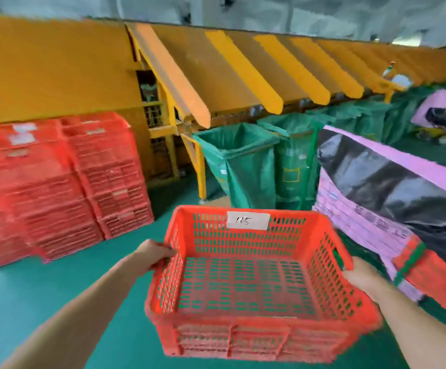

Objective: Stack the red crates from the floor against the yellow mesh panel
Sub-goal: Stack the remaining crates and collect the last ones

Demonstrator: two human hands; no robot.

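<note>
Red crate (243, 286) of slotted plastic, left hand (154, 255) and right hand (361, 274) clasped round opposite rims

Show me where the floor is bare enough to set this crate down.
Bare green floor lies in front of the red stacks, left of the held crate. A narrower strip runs between those stacks and the green bags. The right side is crowded by pink crates under black film.
</note>
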